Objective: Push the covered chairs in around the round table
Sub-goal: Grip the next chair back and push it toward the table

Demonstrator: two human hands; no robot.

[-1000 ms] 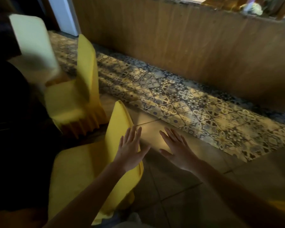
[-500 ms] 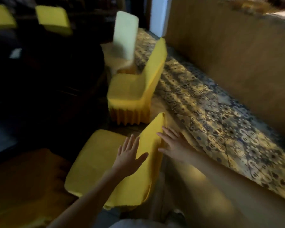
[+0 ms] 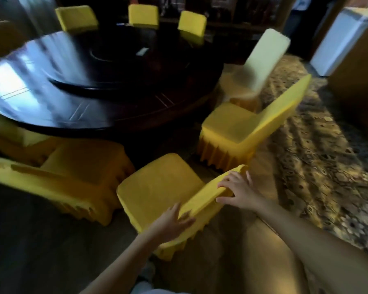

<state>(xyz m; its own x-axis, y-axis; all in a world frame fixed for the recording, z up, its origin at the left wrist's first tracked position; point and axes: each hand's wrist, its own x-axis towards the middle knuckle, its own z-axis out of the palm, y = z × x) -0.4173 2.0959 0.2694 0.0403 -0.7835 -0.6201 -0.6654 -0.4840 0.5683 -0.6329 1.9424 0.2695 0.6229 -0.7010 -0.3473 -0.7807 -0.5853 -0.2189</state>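
A yellow-covered chair stands just in front of me, its seat facing the dark round table with a gap between them. My left hand grips the near end of its backrest top. My right hand holds the far end of the same backrest, fingers curled over it. A second yellow chair stands to the right, angled toward the table. Beyond it is a pale cream-covered chair. Another yellow chair sits to the left.
Three yellow chair backs line the table's far side. A patterned tile strip runs along the floor at right beside a wooden wall. A raised dark turntable sits on the tabletop.
The view swung left, bringing the round table into sight. Both hands went from hovering flat near the backrest to gripping its top edge.
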